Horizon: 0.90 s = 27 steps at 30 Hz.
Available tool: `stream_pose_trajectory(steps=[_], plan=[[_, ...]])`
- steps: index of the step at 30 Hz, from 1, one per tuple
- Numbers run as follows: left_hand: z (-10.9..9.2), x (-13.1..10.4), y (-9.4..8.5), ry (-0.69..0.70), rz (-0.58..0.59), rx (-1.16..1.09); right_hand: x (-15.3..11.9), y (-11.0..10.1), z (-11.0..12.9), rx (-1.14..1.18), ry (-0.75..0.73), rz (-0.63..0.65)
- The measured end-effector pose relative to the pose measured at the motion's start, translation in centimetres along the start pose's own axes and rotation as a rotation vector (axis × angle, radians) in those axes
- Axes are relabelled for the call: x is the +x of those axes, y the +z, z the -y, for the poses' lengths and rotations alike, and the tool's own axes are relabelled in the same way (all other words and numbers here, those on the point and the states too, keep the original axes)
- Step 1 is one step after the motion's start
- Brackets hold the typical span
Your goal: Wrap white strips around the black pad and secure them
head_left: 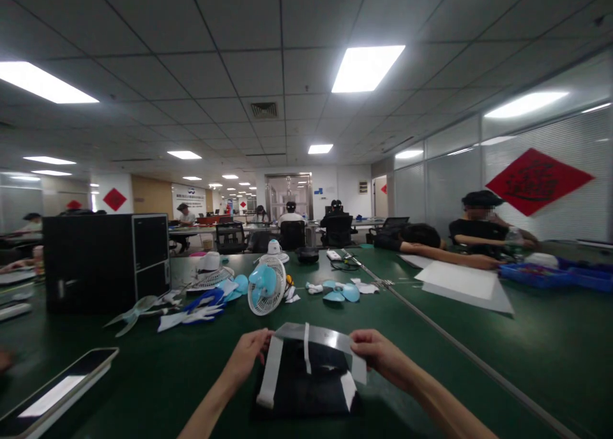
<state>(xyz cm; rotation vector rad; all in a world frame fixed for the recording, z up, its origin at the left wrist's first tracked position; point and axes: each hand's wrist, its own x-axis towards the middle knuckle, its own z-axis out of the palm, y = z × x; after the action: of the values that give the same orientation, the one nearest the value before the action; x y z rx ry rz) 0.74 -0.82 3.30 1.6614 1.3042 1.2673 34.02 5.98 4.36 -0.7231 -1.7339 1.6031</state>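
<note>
On the green table right in front of me lies a flat black panel (311,394) with pale strips on it. A shiny, see-through plastic sheet (330,338) lies across its far side, and a narrow white strip (307,349) crosses the sheet. My right hand (380,355) pinches the sheet's right edge between thumb and fingers. At the upper left corner, my left hand (249,353) has its fingers curled closed around the sheet's edge; its fingertips are partly hidden. A long grey strip (272,372) runs down the panel's left side.
Beyond the panel stand a small white fan with blue blades (266,286), loose blue fan blades (341,291) and blue-white gloves (201,310). A black computer case (105,260) is at left, a phone (57,388) nearer. Across the table, a person (426,238) rests beside white sheets (460,279) and blue trays (536,274).
</note>
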Motion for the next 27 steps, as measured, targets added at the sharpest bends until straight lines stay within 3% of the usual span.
stream_pose_trajectory(steps=[4,8,14,22,27], plan=[[-1.0,-0.7,0.5,-0.018,-0.023,0.107,-0.1,0.5,-0.1,-0.053,0.013,0.009],[-1.4,-1.1,0.4,-0.088,-0.018,0.054,-0.3,0.9,0.1,-0.105,0.045,-0.036],[-1.9,-2.5,-0.2,-0.194,0.190,-0.076,-0.9,1.4,0.7,-0.121,0.061,-0.028],[-0.8,-2.3,-0.1,-0.295,0.294,0.279,-0.5,1.7,-0.7,-0.412,0.155,-0.032],[0.2,-2.0,0.1,-0.241,0.299,0.411,0.1,1.5,-2.1,-0.546,0.138,-0.075]])
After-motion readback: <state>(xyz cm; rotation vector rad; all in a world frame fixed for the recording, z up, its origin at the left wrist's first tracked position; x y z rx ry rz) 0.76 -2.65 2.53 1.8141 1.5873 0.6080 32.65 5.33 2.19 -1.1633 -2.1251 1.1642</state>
